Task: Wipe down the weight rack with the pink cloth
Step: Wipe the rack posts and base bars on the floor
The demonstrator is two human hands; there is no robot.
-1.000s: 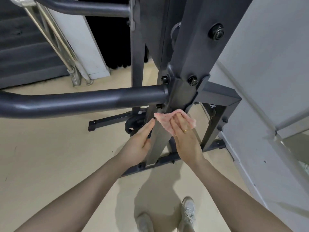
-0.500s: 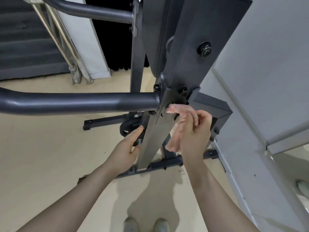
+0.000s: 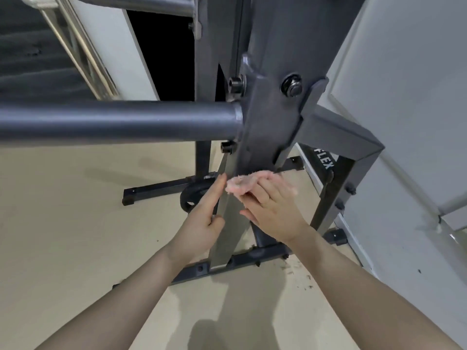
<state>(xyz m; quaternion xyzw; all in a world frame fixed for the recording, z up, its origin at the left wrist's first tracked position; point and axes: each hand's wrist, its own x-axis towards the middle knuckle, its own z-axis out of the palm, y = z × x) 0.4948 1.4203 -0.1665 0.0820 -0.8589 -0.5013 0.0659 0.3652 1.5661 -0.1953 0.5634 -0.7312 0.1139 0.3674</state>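
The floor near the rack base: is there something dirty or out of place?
Yes. Small dark bits of debris lie scattered on the beige floor, just right of the rack's base bar. Everything else looks orderly.

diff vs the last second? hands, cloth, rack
The right hand had lifted the pink cloth off the upright half a second ago, bunched in a raised fist; now it presses it flat on the silver upright again, just under the dark bracket. The left hand stayed braced against the upright's left edge. The rack has not moved.
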